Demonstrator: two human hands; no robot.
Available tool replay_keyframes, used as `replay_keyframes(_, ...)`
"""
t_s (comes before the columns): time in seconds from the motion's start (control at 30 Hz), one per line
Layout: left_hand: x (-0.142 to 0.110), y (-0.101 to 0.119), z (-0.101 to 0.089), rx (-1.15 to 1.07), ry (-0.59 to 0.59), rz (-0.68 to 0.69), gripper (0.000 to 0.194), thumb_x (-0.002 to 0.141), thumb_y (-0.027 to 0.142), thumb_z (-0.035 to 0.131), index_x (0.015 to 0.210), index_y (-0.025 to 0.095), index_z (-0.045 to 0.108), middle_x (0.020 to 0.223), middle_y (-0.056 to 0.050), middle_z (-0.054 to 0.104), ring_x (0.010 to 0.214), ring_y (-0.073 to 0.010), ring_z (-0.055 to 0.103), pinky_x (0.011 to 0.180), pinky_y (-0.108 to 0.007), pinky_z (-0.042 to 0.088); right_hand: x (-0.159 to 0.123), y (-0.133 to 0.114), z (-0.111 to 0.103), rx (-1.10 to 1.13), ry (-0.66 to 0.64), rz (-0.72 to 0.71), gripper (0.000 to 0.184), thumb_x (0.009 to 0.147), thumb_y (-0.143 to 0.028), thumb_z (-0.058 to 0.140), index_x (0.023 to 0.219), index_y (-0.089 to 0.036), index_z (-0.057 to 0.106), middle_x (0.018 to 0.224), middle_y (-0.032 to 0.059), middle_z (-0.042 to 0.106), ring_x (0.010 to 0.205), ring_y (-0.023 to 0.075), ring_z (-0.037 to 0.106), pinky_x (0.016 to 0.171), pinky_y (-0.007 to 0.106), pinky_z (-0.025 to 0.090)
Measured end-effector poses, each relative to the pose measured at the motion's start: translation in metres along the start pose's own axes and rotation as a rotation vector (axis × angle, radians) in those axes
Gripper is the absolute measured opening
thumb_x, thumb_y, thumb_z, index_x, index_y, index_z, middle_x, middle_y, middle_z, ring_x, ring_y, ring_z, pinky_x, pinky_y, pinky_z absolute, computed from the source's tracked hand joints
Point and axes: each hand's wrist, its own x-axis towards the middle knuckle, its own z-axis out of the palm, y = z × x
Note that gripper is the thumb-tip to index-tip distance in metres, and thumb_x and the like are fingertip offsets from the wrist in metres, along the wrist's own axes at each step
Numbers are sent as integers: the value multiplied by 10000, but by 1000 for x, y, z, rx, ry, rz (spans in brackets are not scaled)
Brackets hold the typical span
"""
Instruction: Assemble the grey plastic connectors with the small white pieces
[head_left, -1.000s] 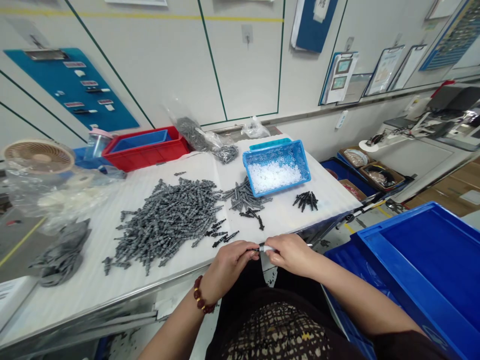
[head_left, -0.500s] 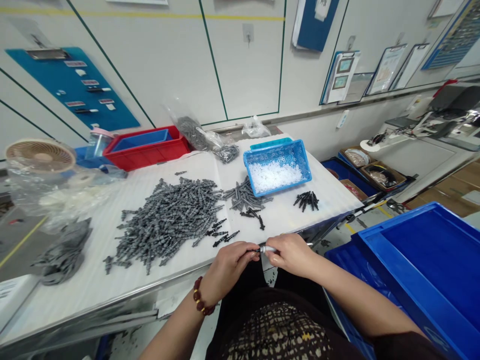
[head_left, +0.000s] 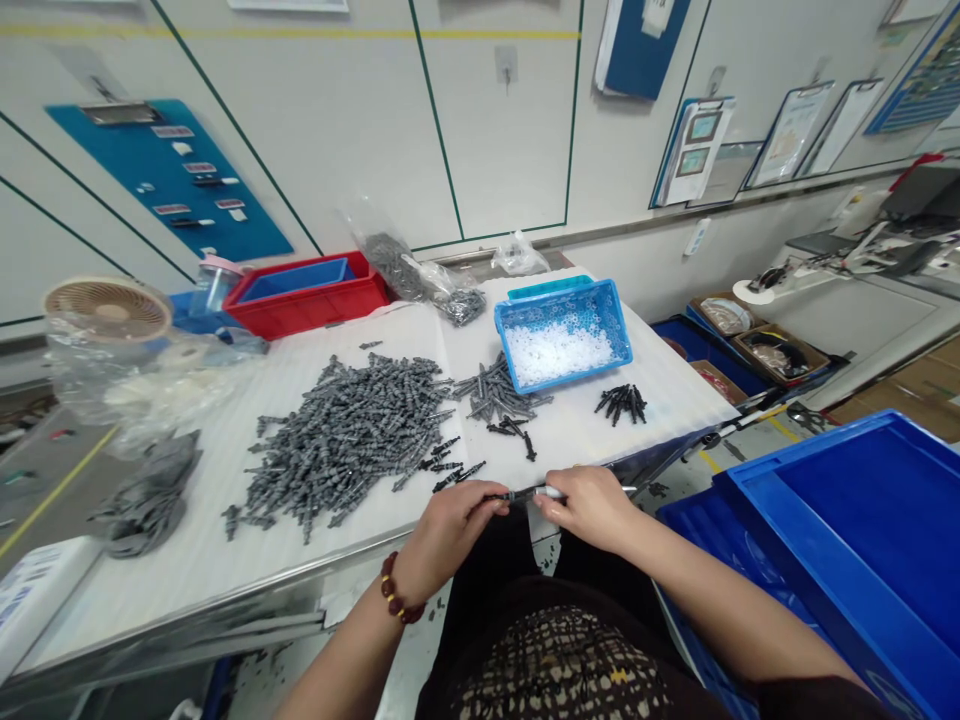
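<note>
Slim dark plastic part [head_left: 519,495] shows more length: left fingers [head_left: 484,492] pinch it; right fingers [head_left: 559,512], gripping a white rod [head_left: 553,491], sit farther off.

A large pile of parts [head_left: 345,440] lay on the middle of the table [head_left: 405,335], with a smaller pile [head_left: 491,392] just to its right. Right of and partly behind the smaller pile stood a bin [head_left: 624,350] with small rings [head_left: 559,352] in it; a cluster of parts [head_left: 622,402] lay in front of the bin's right end. Behind the large pile, toward the wall [head_left: 502,150], an inner tray [head_left: 296,278] sat inside an outer tray [head_left: 322,308], with a bag [head_left: 394,268] to their right. Left of the trays was a fan [head_left: 109,308], and in front of it a cloth bundle [head_left: 154,500]. The left hand [head_left: 450,525] and right hand [head_left: 592,508] were before the table's front edge, with a crate [head_left: 885,490] to their right.
</note>
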Motion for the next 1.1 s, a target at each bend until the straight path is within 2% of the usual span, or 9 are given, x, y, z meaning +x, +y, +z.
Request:
replay_keyframes(0.13,-2,-30,-27,242,137,-53,202,870,282,474,944,201,645,919,-75,701,850,-211,645,781,-320,502,1,8,-3,23,-18,10,309,914,-392,413,783,-187,603,726,43,661,677,163,572,548,251,223)
replay_keyframes(0.27,3,-52,-43,409,85,-37,203,858,263,480,908,190,663,931,-84,686,868,-229,618,808,-354,477,1,15,-3,57,-10,6,322,942,-389,374,798,-184,576,737,39,651,690,166,574,557,251,236)
replay_keyframes(0.37,21,-54,-36,511,32,1,213,868,247,477,873,179,679,966,-85,673,879,-229,585,815,-368,454,3,20,0,83,-8,-7,310,941,-399,384,820,-190,578,753,34,653,703,170,576,555,247,244)
replay_keyframes(0.5,60,-42,-11,612,-100,36,200,878,202,482,940,199,672,1002,-60,667,907,-216,548,804,-352,427,4,23,1,151,-4,-65,261,925,-387,426,858,-204,600,817,30,663,756,179,585,588,242,292)
replay_keyframes(0.6,86,-33,4,660,-177,46,171,863,175,505,880,190,674,881,-62,675,856,-221,544,758,-351,416,4,22,-2,192,32,-67,235,931,-323,402,920,-201,603,891,43,663,804,181,585,645,244,330)
replay_keyframes(0.7,94,-31,8,662,-166,52,164,850,140,507,832,169,667,789,-75,659,839,-238,541,742,-367,415,2,22,-5,199,44,-59,227,923,-265,387,957,-194,600,913,50,658,808,174,580,665,243,333)
replay_keyframes(0.8,85,-30,3,631,-130,69,173,863,152,488,919,166,651,856,-80,657,863,-236,546,777,-379,429,2,23,-6,182,29,-37,226,914,-262,389,896,-193,603,833,35,651,737,160,567,618,240,307)
replay_keyframes(0.97,48,-18,-1,241,31,152,260,926,210,380,1028,182,618,929,-66,660,857,-170,606,771,-287,482,2,21,-7,139,24,10,209,888,-250,420,791,-190,595,739,16,639,677,147,550,580,241,262)
replay_keyframes(1.1,23,-2,4,119,77,130,234,924,239,401,1002,179,613,887,-55,682,797,-151,639,717,-247,498,2,14,-8,103,23,-38,192,876,-240,436,790,-192,601,749,14,648,683,146,556,579,246,251)
